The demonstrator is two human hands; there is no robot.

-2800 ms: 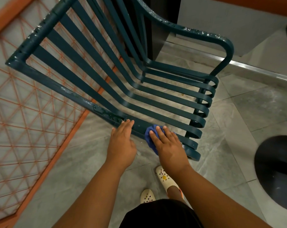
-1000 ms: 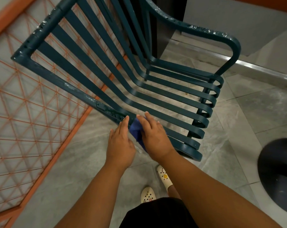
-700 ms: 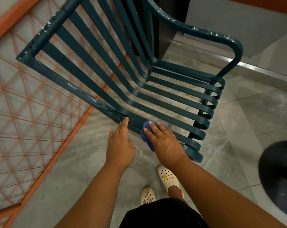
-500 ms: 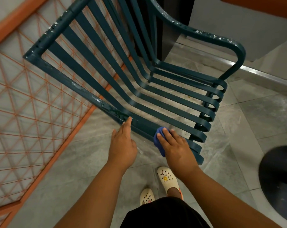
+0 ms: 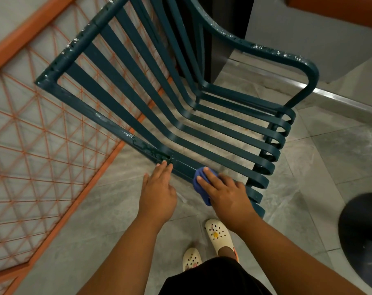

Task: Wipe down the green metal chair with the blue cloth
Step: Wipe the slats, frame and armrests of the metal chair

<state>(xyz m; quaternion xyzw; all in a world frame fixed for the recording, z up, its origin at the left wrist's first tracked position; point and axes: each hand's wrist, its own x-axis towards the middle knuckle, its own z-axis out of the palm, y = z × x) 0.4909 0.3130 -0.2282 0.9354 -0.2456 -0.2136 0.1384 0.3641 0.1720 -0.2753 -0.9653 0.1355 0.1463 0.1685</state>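
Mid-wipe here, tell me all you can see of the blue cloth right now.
The cloth is a small, soft-looking blue rag, bunched up and mostly hidden under the right hand. Its fingers lie fairly straight on top, pressing it onto the chair at the near side rail. One end pokes out ahead of the fingertips; the other hangs down off the rail below the thumb side. Whether it is wet cannot be told. The left hand touches the rail beside it, not the cloth.
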